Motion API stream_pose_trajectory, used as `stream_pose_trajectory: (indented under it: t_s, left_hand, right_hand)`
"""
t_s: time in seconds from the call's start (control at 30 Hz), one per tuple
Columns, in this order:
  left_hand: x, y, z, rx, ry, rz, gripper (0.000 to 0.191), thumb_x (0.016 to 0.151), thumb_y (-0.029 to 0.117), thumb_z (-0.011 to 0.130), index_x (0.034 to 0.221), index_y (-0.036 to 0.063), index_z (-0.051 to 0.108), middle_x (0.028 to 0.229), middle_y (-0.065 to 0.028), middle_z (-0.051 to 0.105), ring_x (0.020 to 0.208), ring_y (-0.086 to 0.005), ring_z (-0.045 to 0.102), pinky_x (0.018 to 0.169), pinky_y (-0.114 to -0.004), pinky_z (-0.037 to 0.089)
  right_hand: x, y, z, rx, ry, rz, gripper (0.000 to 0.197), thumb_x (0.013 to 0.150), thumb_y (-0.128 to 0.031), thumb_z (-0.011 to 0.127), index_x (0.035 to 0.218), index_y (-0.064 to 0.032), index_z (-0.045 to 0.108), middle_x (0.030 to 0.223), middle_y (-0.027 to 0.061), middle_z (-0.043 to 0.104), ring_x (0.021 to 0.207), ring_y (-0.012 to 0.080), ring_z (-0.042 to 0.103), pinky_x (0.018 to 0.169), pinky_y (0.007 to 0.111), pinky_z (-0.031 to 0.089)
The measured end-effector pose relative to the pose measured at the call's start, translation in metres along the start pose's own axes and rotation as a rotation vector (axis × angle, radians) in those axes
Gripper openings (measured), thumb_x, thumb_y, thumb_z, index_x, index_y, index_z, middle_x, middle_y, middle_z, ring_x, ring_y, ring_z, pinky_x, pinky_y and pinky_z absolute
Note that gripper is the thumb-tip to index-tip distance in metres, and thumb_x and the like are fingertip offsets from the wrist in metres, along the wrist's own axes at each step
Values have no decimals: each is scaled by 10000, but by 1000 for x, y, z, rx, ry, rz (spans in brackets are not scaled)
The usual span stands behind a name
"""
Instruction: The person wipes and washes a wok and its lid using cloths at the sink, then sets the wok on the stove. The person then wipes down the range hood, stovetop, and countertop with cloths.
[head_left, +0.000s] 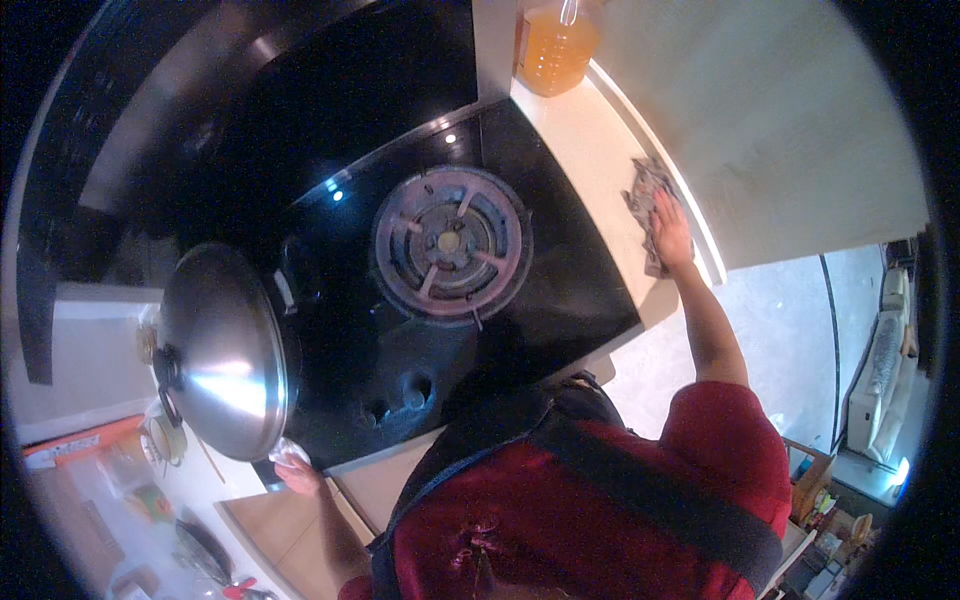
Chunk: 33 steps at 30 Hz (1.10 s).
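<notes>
My right hand (670, 232) presses down on a crumpled grey-brown cloth (646, 196), which lies on the pale countertop (581, 139) to the right of the stove, close to the raised white edging. At the lower left, my left hand (298, 475) has its fingers around a white crumpled wad (288, 451), perhaps tissue or cloth, by the cooktop's front left corner. Just above that hand is a large domed steel lid (229, 360) with a dark handle. The black glass cooktop (566, 262) between my hands carries a round gas burner (448, 241) with metal supports.
A plastic jug of orange-yellow liquid (559, 49) stands on the counter's far end. Two dark control knobs (417, 390) sit at the cooktop's front. A frying pan (202, 551) and an orange-edged box (82, 439) are at the lower left.
</notes>
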<state>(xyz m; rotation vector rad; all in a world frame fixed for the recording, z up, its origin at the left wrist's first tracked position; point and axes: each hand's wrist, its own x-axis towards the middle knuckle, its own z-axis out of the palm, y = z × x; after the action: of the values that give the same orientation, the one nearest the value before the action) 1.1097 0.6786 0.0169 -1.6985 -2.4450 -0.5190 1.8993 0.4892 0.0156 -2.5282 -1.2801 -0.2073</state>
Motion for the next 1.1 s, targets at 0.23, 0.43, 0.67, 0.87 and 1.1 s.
stream_pose_trajectory:
  t_s: [0.23, 0.43, 0.67, 0.87, 1.1]
  left_hand:
    - [-6, 12, -8, -134, 136, 20, 429, 793, 411, 507, 963, 17, 505, 877, -216, 560, 787, -410, 536, 675, -473, 408]
    - [-11, 9, -13, -192, 147, 90, 352, 788, 345, 506, 941, 28, 516, 916, -181, 532, 848, -391, 505, 694, -476, 397]
    - [-10, 16, -21, -115, 123, 132, 279, 779, 295, 505, 875, 33, 491, 846, -171, 509, 799, -364, 507, 635, -476, 393]
    - [-11, 17, -25, -126, 150, 129, 296, 728, 247, 565, 911, 35, 472, 834, -151, 495, 795, -336, 492, 621, -443, 373]
    - [-6, 19, -20, -151, 142, 171, 269, 750, 217, 548, 916, 21, 466, 843, -163, 486, 783, -353, 476, 623, -438, 353]
  right_hand:
    - [-82, -51, -18, -328, 26, 192, 464, 838, -277, 436, 1238, -49, 376, 1295, 153, 347, 1209, 313, 297, 979, 460, 248]
    - [-126, -236, -24, -82, -37, -349, 572, 829, -342, 436, 1285, -32, 286, 1322, 200, 275, 1225, 374, 238, 993, 493, 186]
    - [-179, -323, -22, 165, -119, -583, 468, 812, -154, 461, 1224, 30, 338, 1285, 218, 318, 1187, 377, 295, 990, 481, 209]
    - [-149, -368, -8, 398, -265, -795, 454, 759, -20, 450, 1209, -40, 399, 1312, 123, 340, 1206, 311, 320, 1011, 435, 216]
    - [-42, -485, 82, 353, -99, -805, 370, 798, -110, 413, 1159, -41, 462, 1278, 124, 391, 1198, 269, 348, 1013, 411, 227]
